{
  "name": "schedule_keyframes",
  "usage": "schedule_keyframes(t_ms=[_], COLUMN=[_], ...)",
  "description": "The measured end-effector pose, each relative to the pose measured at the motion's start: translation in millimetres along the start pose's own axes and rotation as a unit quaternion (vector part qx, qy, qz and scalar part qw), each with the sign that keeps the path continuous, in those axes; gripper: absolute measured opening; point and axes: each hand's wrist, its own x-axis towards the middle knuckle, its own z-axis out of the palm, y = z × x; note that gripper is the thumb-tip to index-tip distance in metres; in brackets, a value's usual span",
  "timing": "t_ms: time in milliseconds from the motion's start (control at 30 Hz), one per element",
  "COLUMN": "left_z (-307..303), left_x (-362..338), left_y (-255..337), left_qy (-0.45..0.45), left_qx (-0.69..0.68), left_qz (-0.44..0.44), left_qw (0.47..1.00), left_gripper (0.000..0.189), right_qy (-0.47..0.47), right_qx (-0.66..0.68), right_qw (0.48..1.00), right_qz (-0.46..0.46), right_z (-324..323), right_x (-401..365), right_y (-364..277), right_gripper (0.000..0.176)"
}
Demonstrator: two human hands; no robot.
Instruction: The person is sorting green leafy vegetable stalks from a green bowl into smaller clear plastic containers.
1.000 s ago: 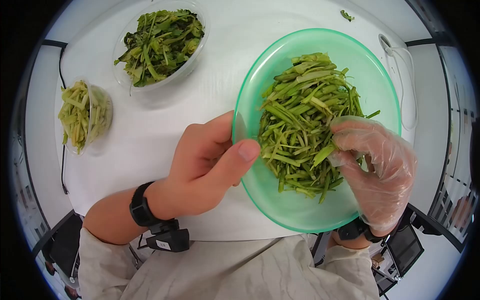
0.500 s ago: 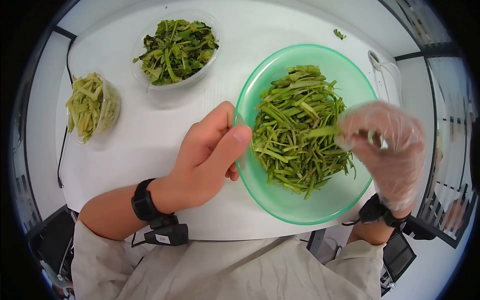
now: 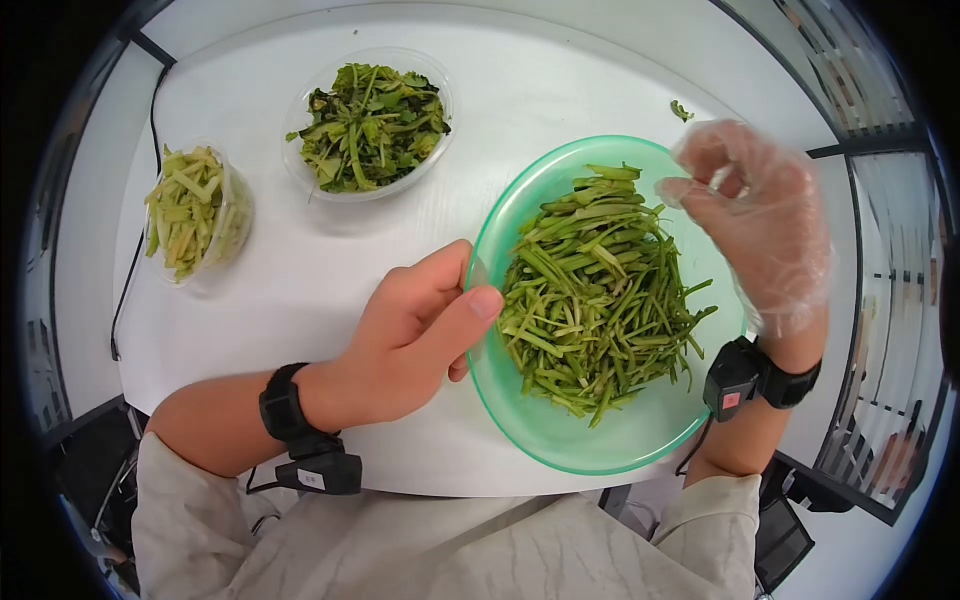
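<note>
A green translucent bowl [image 3: 560, 440] holds a heap of cut green stems [image 3: 600, 290], piled toward its middle. My left hand [image 3: 420, 335], bare, grips the bowl's left rim with the thumb over the inside of the edge and the fingers underneath. Above the bowl's upper right rim is my right hand [image 3: 755, 205], in a clear plastic glove. Its thumb and forefinger are curved and a little apart, and I see nothing between them.
At the upper left stands a clear round container of leafy greens [image 3: 370, 130]. Farther left, a smaller clear tub holds pale green cut stems [image 3: 188, 210]. A leaf scrap [image 3: 681, 110] lies near the table's far edge. A black cable [image 3: 130, 270] runs along the left side.
My right hand has moved up and away from the stems, and the green piece it held has left its fingers. My left hand keeps its grip on the bowl. The view has shifted slightly.
</note>
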Motion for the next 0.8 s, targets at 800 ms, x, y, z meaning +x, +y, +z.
schedule_keyframes(t_ms=[800], left_z=[3], left_x=[2], left_y=[-11], left_qy=[0.016], left_qx=[-0.023], left_qz=[0.040], left_qw=[0.999], left_gripper=[0.029], right_qy=[-0.129], right_qx=[-0.008], right_qw=[0.990], right_qz=[-0.053], right_z=[2], right_x=[-18], right_y=[-18], right_gripper=[0.035])
